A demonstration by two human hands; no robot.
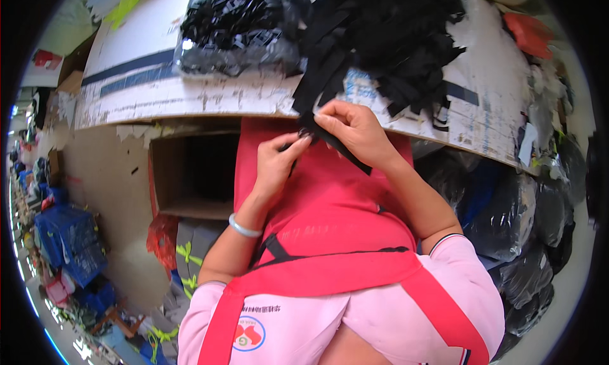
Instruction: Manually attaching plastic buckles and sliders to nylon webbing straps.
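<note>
Just in front of the table edge, both my hands work on a black fabric strap point(355, 162). My left hand point(277, 163) is closed in a pinch on a small dark piece at the strap's end, perhaps a buckle; fingers partly hide it. My right hand point(359, 134) has thumb and fingers closed on the strap, whose free end hangs down across the red apron point(323, 197). Beyond my hands, a heap of black straps point(387, 35) spreads over the table. Left of the heap lies a clear plastic bag point(231, 63) full of small black plastic pieces.
The cardboard-covered table point(143, 105) has a worn front edge. Beneath it at left sits an open cardboard box point(193, 209). Filled plastic bags point(507, 212) crowd my right side. A red bag point(163, 241) and blue crates point(70, 238) stand on the left.
</note>
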